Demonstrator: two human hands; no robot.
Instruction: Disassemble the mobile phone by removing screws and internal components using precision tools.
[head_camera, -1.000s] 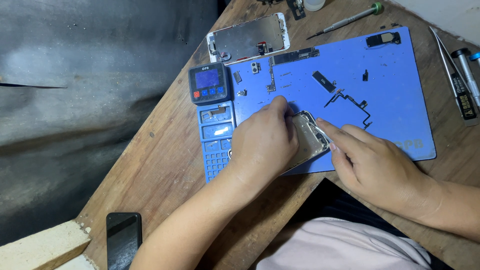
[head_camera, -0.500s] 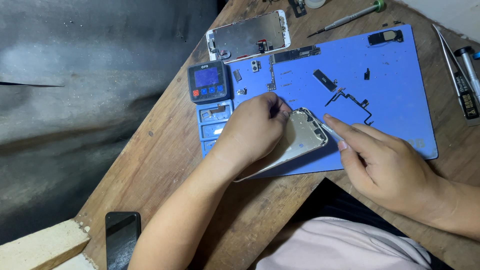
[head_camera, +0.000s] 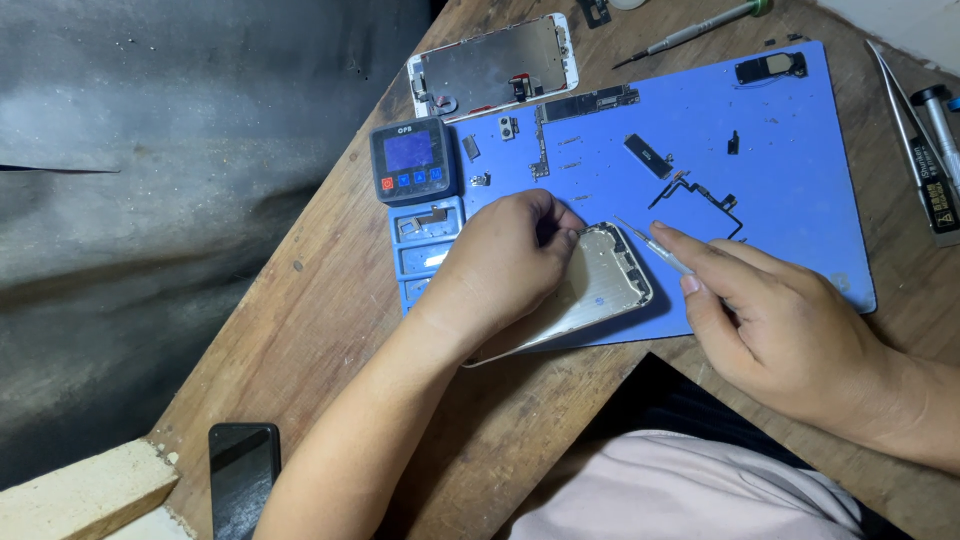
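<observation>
Your left hand (head_camera: 505, 262) lies over the silver metal phone housing (head_camera: 600, 290), its fingers curled and pinching the housing's upper edge, tilting the shell up off the blue rubber work mat (head_camera: 800, 180). Your right hand (head_camera: 780, 320) grips thin silver tweezers (head_camera: 655, 245) between thumb and forefinger, the tip just beside the housing's top corner. Beyond your fingers, loose on the mat, lie a long dark circuit board (head_camera: 585, 103), a small black oblong part (head_camera: 648, 155) and a black flex cable (head_camera: 700, 195). Past your left fingers sits a small grey device with a blue screen (head_camera: 413, 160), and farther off a white-framed phone display panel (head_camera: 493, 68) rests on the wooden surface (head_camera: 300, 300). A black phone (head_camera: 243, 480) lies near your left elbow.
</observation>
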